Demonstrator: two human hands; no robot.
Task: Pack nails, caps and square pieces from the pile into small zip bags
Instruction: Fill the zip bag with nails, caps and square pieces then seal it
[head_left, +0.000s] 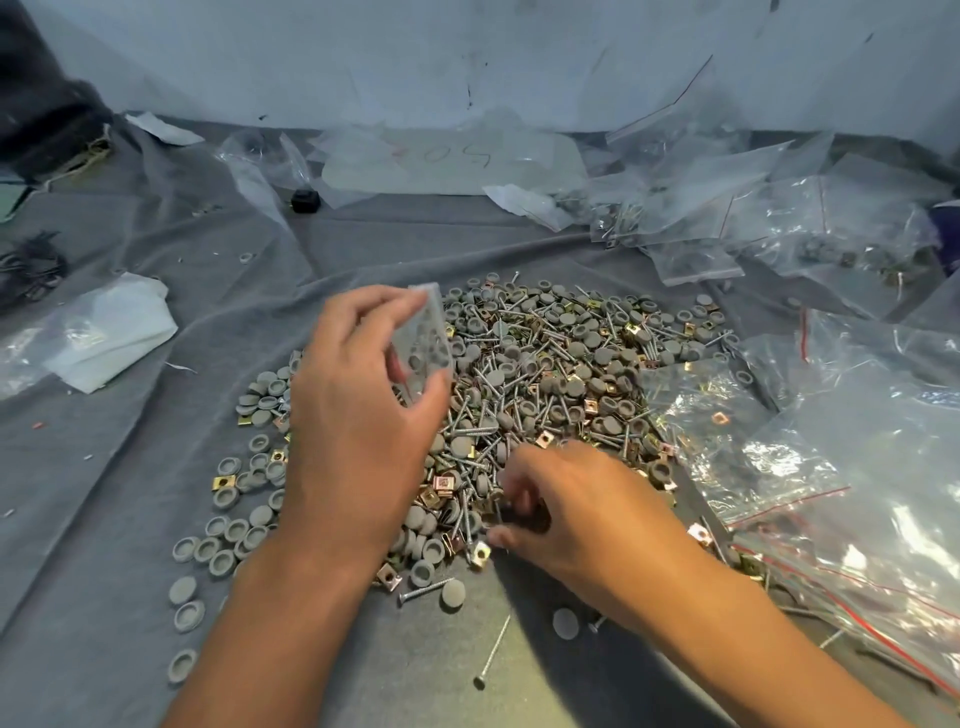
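two hands work over the pile (545, 379) at mid-cloth: the left hand (363, 395) pinches a small zip bag (428, 338) upright above it, the right hand (566, 499) curls its fingertips onto nails at the near edge. best to lift a few at once and keep the bag mouth held wide, close by.

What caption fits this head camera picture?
Left hand holds a small zip bag while right hand picks from the pile.

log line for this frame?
left hand: holds small zip bag, caps inside | right hand: picking in pile | stage: filling
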